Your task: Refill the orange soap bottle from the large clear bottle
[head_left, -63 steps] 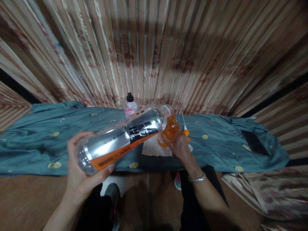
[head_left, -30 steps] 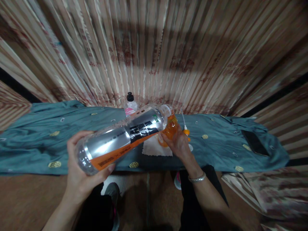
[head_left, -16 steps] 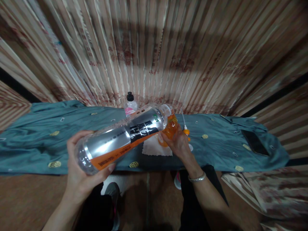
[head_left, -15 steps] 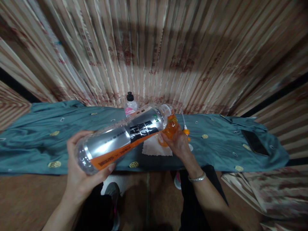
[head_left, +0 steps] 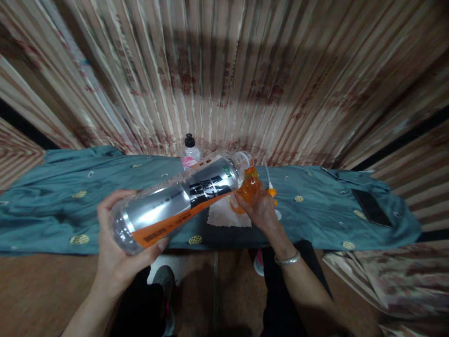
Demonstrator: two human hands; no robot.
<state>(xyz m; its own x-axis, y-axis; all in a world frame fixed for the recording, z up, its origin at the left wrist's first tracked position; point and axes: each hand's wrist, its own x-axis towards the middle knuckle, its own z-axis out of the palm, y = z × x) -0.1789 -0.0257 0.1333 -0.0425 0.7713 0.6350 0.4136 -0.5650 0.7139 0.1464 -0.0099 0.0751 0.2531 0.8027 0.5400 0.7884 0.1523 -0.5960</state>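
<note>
My left hand is closed around the base of a large clear plastic bottle with a silver, black and orange label. The bottle is tilted, its neck up and to the right, over the top of a small orange bottle. My right hand is wrapped round that orange bottle, above a pale cloth on the covered table. Whether liquid is running between the two, I cannot tell. Just right of my right hand lies an orange and white pump top with a thin tube.
A clear bottle with a black cap stands behind the large bottle. On the right of the green tablecloth lies a black phone. Striped curtains hang close behind the table.
The large bottle has rolled very slightly in my left hand's grip, its label shifting a little. Otherwise both hands and bottles stay in place.
</note>
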